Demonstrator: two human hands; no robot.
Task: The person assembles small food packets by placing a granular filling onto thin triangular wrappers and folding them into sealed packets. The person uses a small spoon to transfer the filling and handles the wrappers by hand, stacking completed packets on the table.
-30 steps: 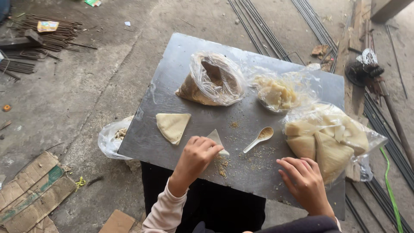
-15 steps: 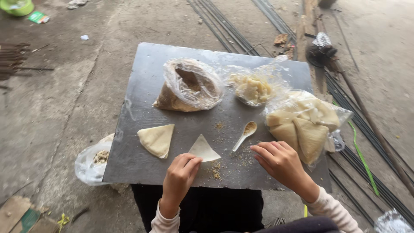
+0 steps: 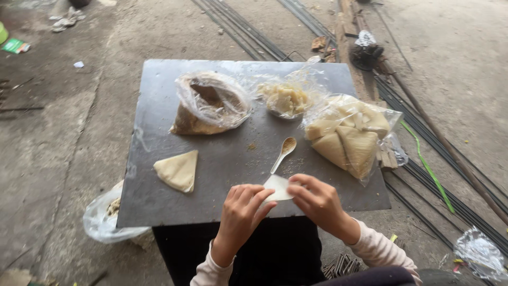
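Fingertips: both sets pinch one thin white wrapper sheet (image 3: pixel 279 188) at the near edge of the grey board (image 3: pixel 159 204); left fingers (image 3: pixel 263 197) curl over its near-left side, right fingers (image 3: pixel 296 186) press its right edge.
Left hand (image 3: pixel 239 212): palm down, fingers bent and close together, wrist angled up from the lower middle of the view.
Right hand (image 3: pixel 320 204): knuckles raised, thumb tucked under the sheet, pale sleeve cuff (image 3: pixel 370 246) behind the wrist.
Wrapper sheet: mostly covered by the hands, flat or barely lifted off the board; whether it is folded yet, I cannot tell.
Progress, judged: one folded triangular parcel (image 3: pixel 178 170) lies finished to the left, well apart from the hands; the sheet in hand appears unfilled, so filling and closing seem left to do.
Spoon (image 3: pixel 283 153): white, lies just beyond the sheet, its bowl loaded with brown crumbs, untouched.
Supplies further out: open bag of brown filling (image 3: pixel 209 106) at the far left of the board, bag of pale lumps (image 3: pixel 286 98) at far centre, bag of stacked triangular sheets (image 3: pixel 349 132) at the right.
Off the board: clear plastic bag (image 3: pixel 103 217) hanging at the near-left corner; metal rods (image 3: pixel 423 159) on the concrete floor to the right.
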